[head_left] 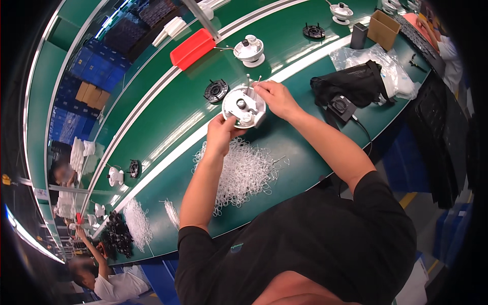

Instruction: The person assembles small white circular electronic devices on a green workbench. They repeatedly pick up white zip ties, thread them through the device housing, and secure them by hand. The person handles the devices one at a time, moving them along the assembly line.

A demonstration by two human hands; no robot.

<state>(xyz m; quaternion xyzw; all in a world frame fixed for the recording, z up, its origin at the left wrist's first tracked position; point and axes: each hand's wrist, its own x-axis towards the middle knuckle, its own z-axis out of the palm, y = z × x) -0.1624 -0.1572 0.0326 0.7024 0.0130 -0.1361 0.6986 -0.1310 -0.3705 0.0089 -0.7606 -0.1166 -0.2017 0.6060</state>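
Note:
My left hand (219,136) is closed on the lower edge of a round white plastic housing (232,104), its thumb over the rim. The housing is tilted and shows its inside, with a grey round part near the middle. Thin wires with small ends rise from its far edge. At that edge the fingers of my right hand (277,100) are pinched together by the wires; what they hold is too small to make out. A black round slotted part (216,91) lies just to the left of the housing. Below my hands spreads a pile of white looped cords (246,170).
Beyond my hands runs a green conveyor belt carrying another white housing (249,51) and a black round part (313,31). A red bin (193,49) stands behind. To the right lie a black bag (351,84) and a small black fan device (341,108). Co-workers sit at both ends.

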